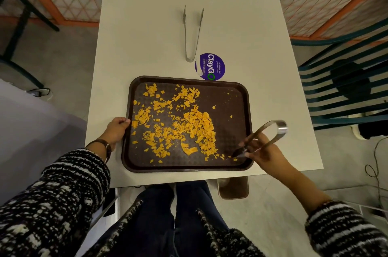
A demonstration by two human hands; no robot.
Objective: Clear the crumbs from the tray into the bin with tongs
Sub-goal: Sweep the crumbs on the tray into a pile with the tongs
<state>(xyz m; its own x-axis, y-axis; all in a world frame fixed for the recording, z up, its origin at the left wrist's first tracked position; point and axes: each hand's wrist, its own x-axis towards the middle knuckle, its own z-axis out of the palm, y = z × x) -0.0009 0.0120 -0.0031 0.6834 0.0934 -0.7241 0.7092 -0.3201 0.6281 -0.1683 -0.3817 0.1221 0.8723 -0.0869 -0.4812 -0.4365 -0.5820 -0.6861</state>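
Progress: judged barely begun. Crumbs strewn over left and middle of tray, centre of frame; right portion nearly bare. Bin below tabletop edge, lower centre; contents not discernible. Right hand clasped round tongs, tips down among stray crumbs at tray's lower right corner. Left hand gripping tray's left rim. Spare tongs lying unused, upper centre.

White table, grey floor

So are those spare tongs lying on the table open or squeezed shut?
Open: the spare tongs lie untouched on the table, their two arms spread apart at the tips.
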